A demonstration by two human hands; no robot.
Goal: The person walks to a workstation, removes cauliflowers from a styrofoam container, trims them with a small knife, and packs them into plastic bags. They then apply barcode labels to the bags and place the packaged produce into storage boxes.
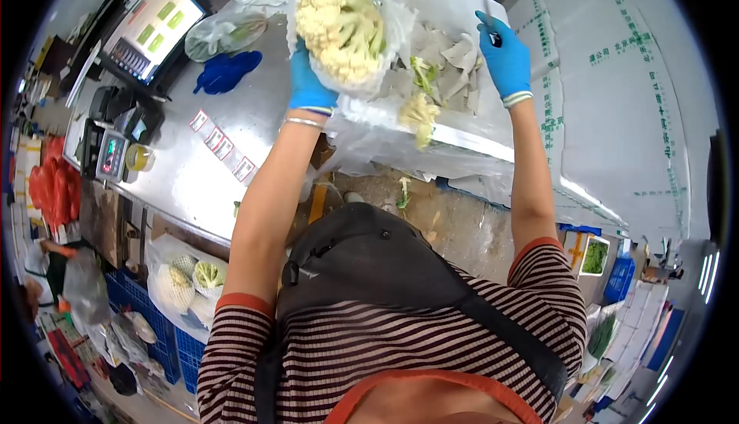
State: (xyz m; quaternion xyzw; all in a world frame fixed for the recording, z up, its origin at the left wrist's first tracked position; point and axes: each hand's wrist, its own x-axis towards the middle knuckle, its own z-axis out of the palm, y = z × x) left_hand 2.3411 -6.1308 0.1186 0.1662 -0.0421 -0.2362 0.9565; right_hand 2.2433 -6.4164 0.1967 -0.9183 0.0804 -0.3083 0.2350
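Note:
My left hand (309,85), in a blue glove, is closed on the side of a large pale cauliflower (339,27) that sits in crumpled white wrapping (396,27); part of the fingers is hidden behind it. In my right hand (506,58), also gloved in blue, a slim knife (486,10) points away from me, its dark handle partly covered by the fingers. Between my hands stands a white foam box (469,137) with torn grey paper (459,66) and green leaf trimmings (423,74) inside. A cut cauliflower piece (419,118) lies over its near edge.
To the left, a metal table (173,158) carries a lit screen (158,27), a scale display (112,154), a blue glove (227,71), a plastic bag (223,35) and label stickers (223,145). Tall white foam boxes (616,108) stand right. Bagged cauliflowers (185,281) sit below the table.

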